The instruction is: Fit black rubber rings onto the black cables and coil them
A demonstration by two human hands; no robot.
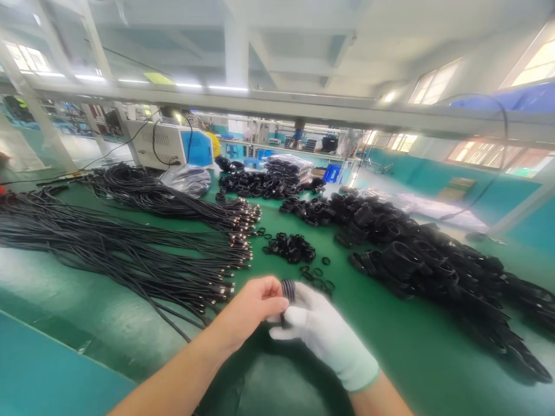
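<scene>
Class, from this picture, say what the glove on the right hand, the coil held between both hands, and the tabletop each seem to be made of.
Glove: probably knitted fabric, white and matt, with a greenish cuff.
Coil: looks like cable in black rubber or plastic sheathing, dull, wound in tight ribbed turns; pinched by the left hand.
Tabletop: seemingly a smooth green mat, perhaps rubber or vinyl; it shows soft reflections.

One head-worn view — it looks forward and slightly down across the green table, hands close at the lower centre of the frame, the workshop's far end high across the top.
</scene>
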